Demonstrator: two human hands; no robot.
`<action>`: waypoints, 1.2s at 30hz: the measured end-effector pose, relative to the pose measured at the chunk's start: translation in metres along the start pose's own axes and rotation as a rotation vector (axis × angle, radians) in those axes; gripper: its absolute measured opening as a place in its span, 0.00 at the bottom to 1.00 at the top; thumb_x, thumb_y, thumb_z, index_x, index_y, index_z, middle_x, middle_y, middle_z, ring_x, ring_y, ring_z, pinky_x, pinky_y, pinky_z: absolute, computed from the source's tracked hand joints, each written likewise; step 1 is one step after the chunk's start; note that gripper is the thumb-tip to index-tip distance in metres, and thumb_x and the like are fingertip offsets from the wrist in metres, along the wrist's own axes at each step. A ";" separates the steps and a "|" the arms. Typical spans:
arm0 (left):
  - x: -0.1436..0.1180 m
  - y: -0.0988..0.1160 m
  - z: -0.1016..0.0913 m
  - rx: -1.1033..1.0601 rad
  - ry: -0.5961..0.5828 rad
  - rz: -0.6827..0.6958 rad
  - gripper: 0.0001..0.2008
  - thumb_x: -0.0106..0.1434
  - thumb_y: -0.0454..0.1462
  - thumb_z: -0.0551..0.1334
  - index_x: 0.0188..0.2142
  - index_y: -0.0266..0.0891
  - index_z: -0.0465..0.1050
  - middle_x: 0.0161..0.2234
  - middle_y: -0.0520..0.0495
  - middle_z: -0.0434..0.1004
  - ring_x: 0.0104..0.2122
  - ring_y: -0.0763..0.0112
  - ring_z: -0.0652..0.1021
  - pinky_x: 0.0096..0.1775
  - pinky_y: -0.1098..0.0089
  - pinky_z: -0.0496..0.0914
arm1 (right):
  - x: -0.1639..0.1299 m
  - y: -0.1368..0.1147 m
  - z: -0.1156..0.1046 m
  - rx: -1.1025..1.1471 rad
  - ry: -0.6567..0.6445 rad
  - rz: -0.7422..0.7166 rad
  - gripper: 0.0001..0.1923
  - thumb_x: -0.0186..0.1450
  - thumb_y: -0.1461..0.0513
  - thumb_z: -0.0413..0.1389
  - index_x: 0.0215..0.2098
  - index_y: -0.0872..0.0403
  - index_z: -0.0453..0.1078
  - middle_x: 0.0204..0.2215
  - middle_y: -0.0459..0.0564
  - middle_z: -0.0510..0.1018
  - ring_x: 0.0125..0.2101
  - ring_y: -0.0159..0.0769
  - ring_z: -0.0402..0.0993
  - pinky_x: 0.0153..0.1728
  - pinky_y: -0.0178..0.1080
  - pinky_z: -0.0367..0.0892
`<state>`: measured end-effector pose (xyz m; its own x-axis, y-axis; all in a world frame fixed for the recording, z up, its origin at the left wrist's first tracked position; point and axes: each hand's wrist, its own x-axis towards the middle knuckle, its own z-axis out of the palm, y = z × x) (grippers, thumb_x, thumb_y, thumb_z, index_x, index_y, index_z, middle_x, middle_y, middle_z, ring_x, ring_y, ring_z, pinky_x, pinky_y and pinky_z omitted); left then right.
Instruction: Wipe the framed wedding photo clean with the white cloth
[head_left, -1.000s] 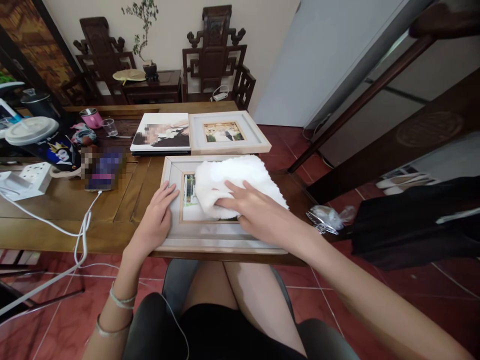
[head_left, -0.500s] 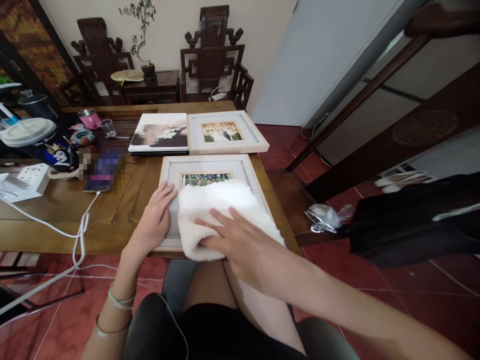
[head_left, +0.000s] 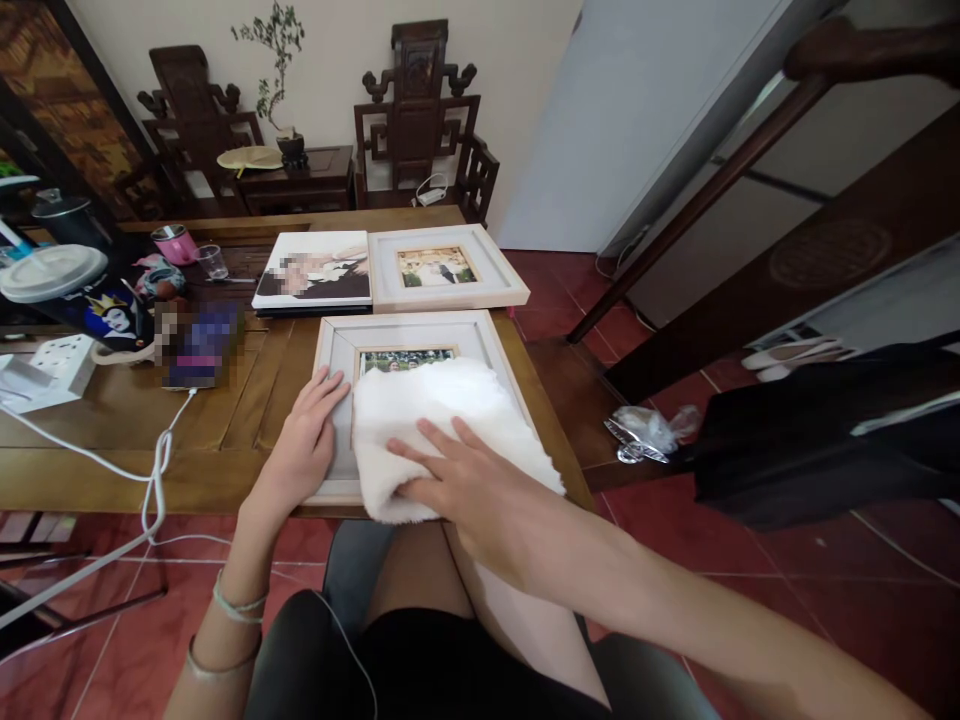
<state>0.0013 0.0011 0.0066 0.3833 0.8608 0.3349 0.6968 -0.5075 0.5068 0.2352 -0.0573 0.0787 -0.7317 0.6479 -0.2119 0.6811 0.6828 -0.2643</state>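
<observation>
A light wooden picture frame (head_left: pixel 327 350) lies flat at the table's near edge, a photo (head_left: pixel 375 360) in its middle. A folded, fluffy white cloth (head_left: pixel 465 395) covers most of the photo and the frame's lower right. My right hand (head_left: pixel 457 480) presses on the cloth with fingers spread over its top; the thumb reaches into the fold at its near side, gripping it. On the frame's left border rests my left hand (head_left: pixel 306 440), fingers stretched out and lying flat, holding nothing. The cloth hides the frame's near right part.
Behind lie another framed photo (head_left: pixel 496 268) and a white-edged photo panel (head_left: pixel 274 298). To the left are a phone (head_left: pixel 202 340) on a white cable (head_left: pixel 159 470), a power strip (head_left: pixel 56 365), a lidded cup (head_left: pixel 112 310), a pink mug (head_left: pixel 174 246) and a clear glass (head_left: pixel 213 262).
The whole view has shifted slightly, with the scene a little further left. Both hands keep nearly the same places on the frame and the cloth.
</observation>
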 end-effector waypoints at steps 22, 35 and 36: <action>-0.001 -0.001 0.001 -0.001 0.016 0.008 0.23 0.66 0.28 0.47 0.58 0.33 0.66 0.62 0.37 0.64 0.66 0.60 0.57 0.64 0.49 0.55 | 0.008 -0.004 -0.002 -0.092 0.008 0.049 0.34 0.54 0.77 0.52 0.58 0.53 0.67 0.66 0.55 0.56 0.64 0.65 0.47 0.60 0.64 0.50; -0.001 0.000 0.001 -0.005 0.019 0.008 0.23 0.66 0.28 0.47 0.58 0.32 0.66 0.62 0.36 0.64 0.66 0.60 0.57 0.64 0.49 0.55 | 0.037 0.031 0.004 -0.149 0.189 0.121 0.34 0.55 0.79 0.48 0.58 0.55 0.67 0.65 0.55 0.58 0.65 0.60 0.45 0.62 0.63 0.46; -0.001 0.000 0.001 -0.002 0.019 0.007 0.23 0.66 0.29 0.47 0.58 0.32 0.66 0.62 0.36 0.64 0.66 0.60 0.57 0.64 0.49 0.55 | 0.032 0.021 0.001 -0.143 0.131 0.113 0.35 0.54 0.79 0.50 0.58 0.55 0.67 0.66 0.56 0.57 0.65 0.62 0.46 0.61 0.63 0.47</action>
<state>0.0011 0.0005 0.0054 0.3769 0.8561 0.3537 0.6931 -0.5139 0.5055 0.2265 -0.0224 0.0651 -0.6473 0.7549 -0.1057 0.7621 0.6383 -0.1082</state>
